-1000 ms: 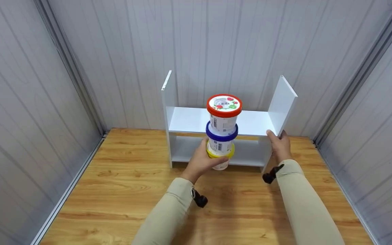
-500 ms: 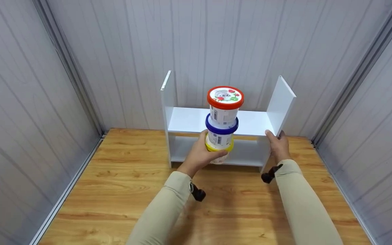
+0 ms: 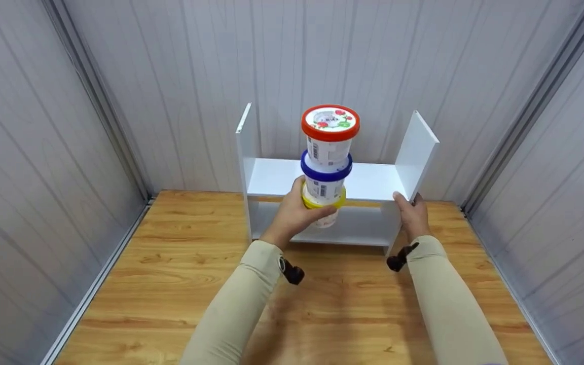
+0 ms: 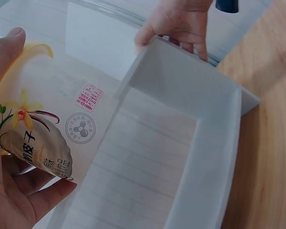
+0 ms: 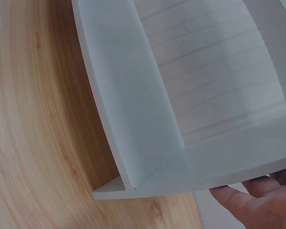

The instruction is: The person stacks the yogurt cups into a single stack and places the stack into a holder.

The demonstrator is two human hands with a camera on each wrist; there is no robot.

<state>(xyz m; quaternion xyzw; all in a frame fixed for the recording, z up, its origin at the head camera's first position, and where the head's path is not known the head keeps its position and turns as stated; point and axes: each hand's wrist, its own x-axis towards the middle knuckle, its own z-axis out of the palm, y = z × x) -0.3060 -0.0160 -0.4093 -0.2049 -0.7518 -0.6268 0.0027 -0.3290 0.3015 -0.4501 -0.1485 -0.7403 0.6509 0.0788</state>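
Three white tubs stand stacked in the head view: a red-lidded tub (image 3: 328, 134) on top, a blue-lidded tub (image 3: 324, 177) in the middle and a yellow-lidded tub (image 4: 62, 114) at the bottom. My left hand (image 3: 292, 215) grips the yellow-lidded tub near its lid, thumb in front. The stack is held in the air before a white shelf unit (image 3: 373, 183), hiding part of its upper board. On the right, my right hand (image 3: 413, 217) holds the unit's side panel, thumb at the front edge; its other fingers lie along the outer side in the right wrist view.
The shelf unit has two boards, between upright side panels, and an open top. It stands on a wood-grain surface (image 3: 195, 284) near the pale back wall (image 3: 195, 76). Side walls rise at left and right.
My left hand has raised the tub stack, and its red lid now appears higher against the back wall. My right hand keeps its hold on the side panel.
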